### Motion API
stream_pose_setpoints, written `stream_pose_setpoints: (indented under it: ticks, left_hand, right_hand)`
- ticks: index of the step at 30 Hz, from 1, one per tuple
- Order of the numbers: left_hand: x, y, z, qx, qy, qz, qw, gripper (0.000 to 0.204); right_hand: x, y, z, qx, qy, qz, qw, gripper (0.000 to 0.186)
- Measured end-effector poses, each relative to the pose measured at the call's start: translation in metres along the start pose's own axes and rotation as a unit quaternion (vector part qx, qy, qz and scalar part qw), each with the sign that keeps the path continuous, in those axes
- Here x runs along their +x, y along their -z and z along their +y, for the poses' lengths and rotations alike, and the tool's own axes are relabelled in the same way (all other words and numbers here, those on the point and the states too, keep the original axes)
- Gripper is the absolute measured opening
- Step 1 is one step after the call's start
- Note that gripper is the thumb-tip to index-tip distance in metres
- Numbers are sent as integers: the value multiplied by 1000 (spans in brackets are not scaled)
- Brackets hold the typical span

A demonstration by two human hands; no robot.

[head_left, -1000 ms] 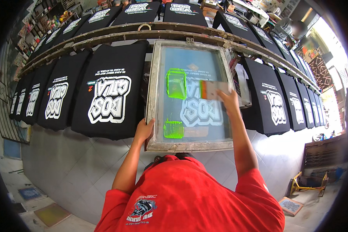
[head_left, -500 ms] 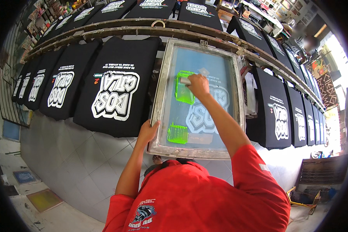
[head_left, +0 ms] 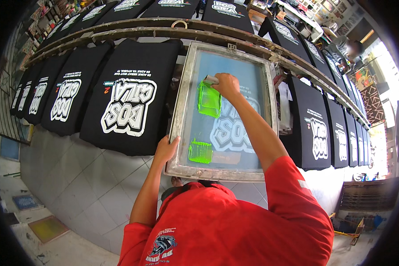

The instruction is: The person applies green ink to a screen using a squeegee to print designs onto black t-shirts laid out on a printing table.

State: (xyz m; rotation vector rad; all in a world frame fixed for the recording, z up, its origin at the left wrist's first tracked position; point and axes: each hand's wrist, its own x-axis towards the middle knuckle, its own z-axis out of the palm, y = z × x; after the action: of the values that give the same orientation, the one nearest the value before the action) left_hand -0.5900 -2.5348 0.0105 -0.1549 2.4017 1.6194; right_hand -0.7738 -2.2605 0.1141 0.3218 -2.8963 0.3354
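Observation:
A printing screen (head_left: 235, 66) in a weathered frame lies in front of me, and a black shirt with a white print shows faintly through its blue mesh. My left hand (head_left: 166, 148) is closed on the frame's lower left side. My right hand (head_left: 227, 84) grips a small squeegee (head_left: 211, 80) at the top edge of the upper bright green ink patch (head_left: 209, 99). A second green ink patch (head_left: 200, 153) sits lower on the mesh, near the left side of the frame.
Black shirts with white prints (head_left: 133, 62) lie on boards along two rows, left, right and beyond the rails (head_left: 150, 33). A co-worker (head_left: 341, 46) is at the back right. Small flat screens (head_left: 48, 229) lie at lower left, a yellow metal stand (head_left: 348, 232) at lower right.
My right hand with the squeegee has moved from the right side of the mesh leftward and up, to the top of the upper green patch. My left hand still holds the frame.

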Motion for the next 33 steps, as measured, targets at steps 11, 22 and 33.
stream_pose_setpoints:
  ticks: [11,22,33]
  left_hand:
    - [-1,-1,-8,-22,2,12,1000,48]
    - [4,0,-1,-1,-24,2,1000,52]
    - [-10,-2,21,31,41,20,998,49]
  right_hand:
    - [-76,15,-47,0,2,-91,996,22]
    - [-166,50,58,627,-368,131,675,42]
    - [-324,51,177,676,-442,143,572,33]
